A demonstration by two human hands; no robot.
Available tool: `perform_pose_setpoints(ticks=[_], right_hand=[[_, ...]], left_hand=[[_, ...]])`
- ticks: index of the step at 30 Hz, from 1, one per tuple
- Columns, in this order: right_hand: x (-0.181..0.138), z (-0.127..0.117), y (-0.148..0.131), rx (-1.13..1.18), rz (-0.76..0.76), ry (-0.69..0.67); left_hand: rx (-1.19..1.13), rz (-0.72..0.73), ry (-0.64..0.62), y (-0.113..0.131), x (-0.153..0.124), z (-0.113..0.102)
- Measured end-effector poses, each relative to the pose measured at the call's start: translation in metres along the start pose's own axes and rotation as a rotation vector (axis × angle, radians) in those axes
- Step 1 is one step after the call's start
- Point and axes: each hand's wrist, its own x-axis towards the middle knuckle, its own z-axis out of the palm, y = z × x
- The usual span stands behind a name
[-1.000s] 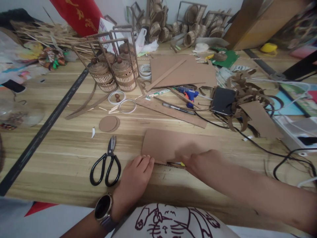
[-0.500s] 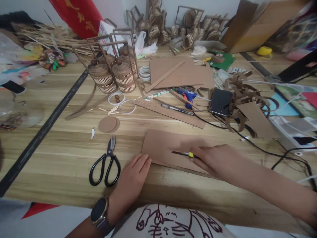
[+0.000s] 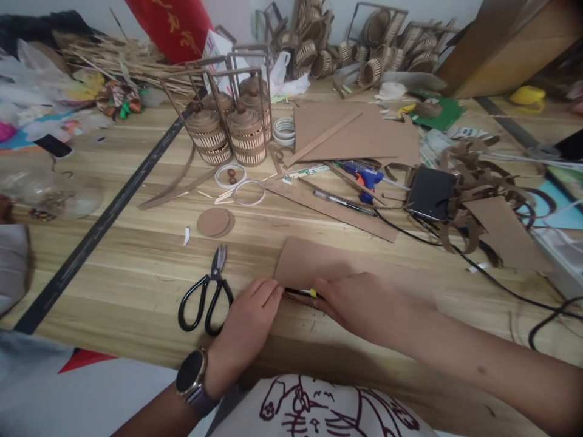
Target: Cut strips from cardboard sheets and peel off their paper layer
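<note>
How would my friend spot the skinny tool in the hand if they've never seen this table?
On the wooden table, find the cardboard sheet nearest the person. At its near edge the right hand holds the skinny tool, its thin dark end pointing toward the left hand. A bright yellow bit sets it apart from the black-handled scissors.

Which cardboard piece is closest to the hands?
The wide piece just beside the left hand and right hand; the two round pieces and big back sheet lie farther away.
</note>
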Motion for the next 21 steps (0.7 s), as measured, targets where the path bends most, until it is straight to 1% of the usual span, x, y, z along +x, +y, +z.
perform_pose_setpoints(ticks=[4, 7, 12, 15, 18, 21], right_hand=[[0.002, 0.002, -0.002, -0.028, -0.003, 0.014], [0.004, 0.010, -0.004, -0.082, -0.039, 0.066], [0.004, 0.024, -0.002, -0.191, -0.093, 0.128], [0.002, 0.028, -0.002, -0.236, -0.120, 0.169], [0.000, 0.026, -0.005, -0.227, -0.102, 0.166], [-0.001, 0.023, -0.008, -0.205, -0.082, 0.126]], left_hand=[[0.005, 0.025, 0.011, -0.001, -0.001, 0.000], [0.013, 0.060, 0.033, -0.003, -0.002, 0.002], [0.035, 0.066, 0.005, -0.005, -0.004, 0.003], [0.056, 0.064, -0.005, -0.005, -0.004, 0.002], [0.070, 0.070, 0.002, -0.005, -0.003, 0.001], [0.073, 0.079, -0.008, -0.004, -0.003, 0.000]])
